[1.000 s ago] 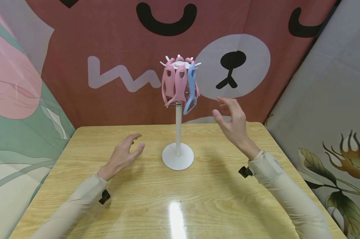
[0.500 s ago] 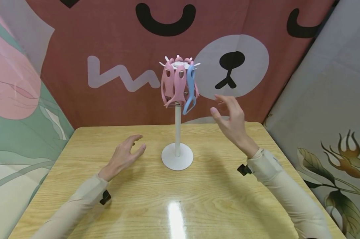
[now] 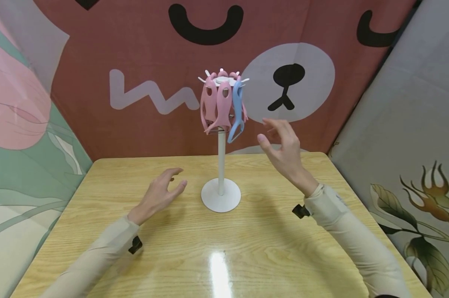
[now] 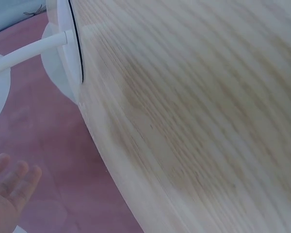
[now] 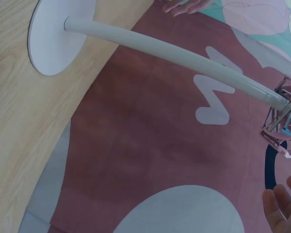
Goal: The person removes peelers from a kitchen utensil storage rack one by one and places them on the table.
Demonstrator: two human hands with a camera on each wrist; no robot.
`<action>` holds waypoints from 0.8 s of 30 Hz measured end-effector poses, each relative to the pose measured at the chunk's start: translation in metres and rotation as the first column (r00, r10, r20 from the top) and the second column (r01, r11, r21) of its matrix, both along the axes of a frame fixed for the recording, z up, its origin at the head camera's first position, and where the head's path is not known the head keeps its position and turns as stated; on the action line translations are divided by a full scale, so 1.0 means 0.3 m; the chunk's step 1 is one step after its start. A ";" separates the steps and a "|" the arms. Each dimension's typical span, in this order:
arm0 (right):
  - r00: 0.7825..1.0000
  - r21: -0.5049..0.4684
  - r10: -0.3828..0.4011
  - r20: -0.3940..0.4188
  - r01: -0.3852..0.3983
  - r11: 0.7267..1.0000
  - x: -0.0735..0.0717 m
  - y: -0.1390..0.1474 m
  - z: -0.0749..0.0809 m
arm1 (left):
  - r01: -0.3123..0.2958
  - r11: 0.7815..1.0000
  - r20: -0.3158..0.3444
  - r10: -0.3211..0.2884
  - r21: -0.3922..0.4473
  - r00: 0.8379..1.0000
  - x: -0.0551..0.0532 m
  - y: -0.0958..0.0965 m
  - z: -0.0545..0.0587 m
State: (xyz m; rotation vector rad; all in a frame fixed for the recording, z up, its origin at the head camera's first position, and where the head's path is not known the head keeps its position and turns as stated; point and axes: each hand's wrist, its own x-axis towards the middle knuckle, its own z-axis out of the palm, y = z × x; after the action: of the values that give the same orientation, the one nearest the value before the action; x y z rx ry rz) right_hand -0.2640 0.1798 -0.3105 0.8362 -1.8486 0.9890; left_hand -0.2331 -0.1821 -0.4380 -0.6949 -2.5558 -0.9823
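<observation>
A white stand [image 3: 221, 165] with a round base and a hooked top stands on the table in the head view. Several pink Y-shaped peelers [image 3: 223, 103] and one blue Y-shaped peeler [image 3: 237, 105] hang from its hooks, forked ends down. My right hand [image 3: 283, 147] hovers right of the blue peeler, apart from it, fingers loosely bent and thumb spread. Left of the pole, my left hand [image 3: 159, 192] is held over the table, fingers bent and holding nothing. In the right wrist view, the right fingers [image 5: 281, 204] show below the hanging peelers [image 5: 283, 116].
The wooden table [image 3: 165, 248] reaches back to a reddish cloth backdrop [image 3: 153, 132] with a printed face. A floral cloth [image 3: 399, 124] hangs along the right side, and a green and pink one [image 3: 27, 174] along the left.
Both hands have moved slightly inward: the right hand a little left toward the peelers, the left hand a little right toward the pole. The stand and peelers stay as they were.
</observation>
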 end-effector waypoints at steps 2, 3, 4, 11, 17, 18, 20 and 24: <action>1.000 -0.005 0.006 -0.003 -0.006 1.000 -0.002 -0.003 0.000 | 0.002 1.000 0.001 -0.002 0.003 1.000 -0.002 0.007 -0.001; 1.000 -0.007 0.011 -0.008 -0.011 1.000 -0.001 -0.005 0.001 | 0.004 1.000 0.001 -0.004 0.008 1.000 -0.003 0.011 -0.002; 1.000 -0.010 0.015 -0.012 -0.016 1.000 -0.001 -0.007 0.002 | 0.007 1.000 -0.001 -0.007 0.011 1.000 -0.004 0.015 -0.003; 1.000 -0.020 0.017 -0.019 -0.017 1.000 0.004 -0.026 0.019 | 0.028 0.999 -0.003 -0.028 0.029 1.000 -0.010 0.038 -0.011; 0.999 -0.032 0.027 -0.030 -0.028 0.999 -0.004 -0.040 0.025 | 0.040 0.998 0.010 -0.041 0.055 0.999 -0.011 0.057 -0.012; 0.999 -0.033 0.029 -0.030 -0.030 0.999 -0.005 -0.042 0.026 | 0.042 0.997 0.011 -0.043 0.060 0.999 -0.011 0.060 -0.012; 0.999 -0.035 0.030 -0.028 -0.031 0.999 -0.005 -0.047 0.030 | 0.048 0.996 0.014 -0.049 0.070 0.999 -0.012 0.067 -0.013; 0.999 -0.038 0.026 -0.033 -0.027 0.999 -0.002 -0.058 0.038 | 0.066 0.994 0.000 -0.066 0.088 0.998 -0.017 0.079 -0.017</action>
State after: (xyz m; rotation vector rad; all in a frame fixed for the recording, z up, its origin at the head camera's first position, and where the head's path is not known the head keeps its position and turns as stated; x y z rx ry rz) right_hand -0.2645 0.1625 -0.2990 0.8507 -1.7905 1.0182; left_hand -0.2381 -0.1585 -0.4432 -0.7575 -2.4898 -1.1106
